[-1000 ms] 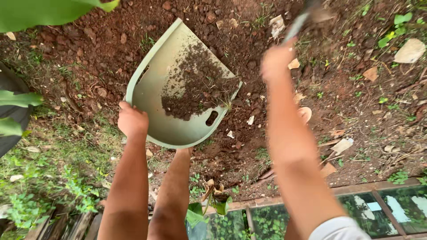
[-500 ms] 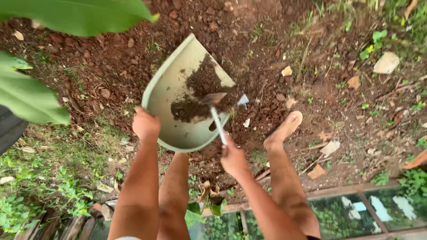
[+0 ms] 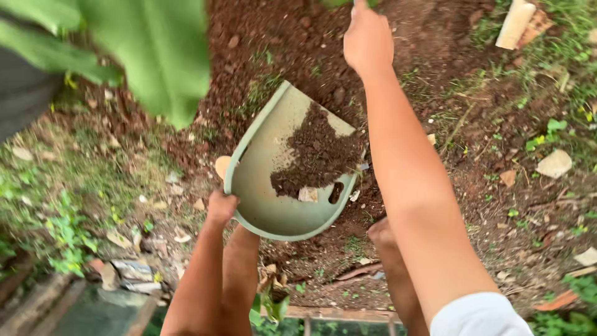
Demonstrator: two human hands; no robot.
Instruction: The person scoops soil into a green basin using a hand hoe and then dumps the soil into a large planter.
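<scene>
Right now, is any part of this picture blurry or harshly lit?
Head view: the big green leaf at top left is soft and out of focus; the raised right hand is slightly smeared; the soil in the green scoop looks sharp; light is even, without glare.

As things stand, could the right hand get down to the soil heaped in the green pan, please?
Probably yes. The right hand is raised above and beyond the green pan, which the left hand holds by its rim, and nothing lies between it and the soil.
</scene>
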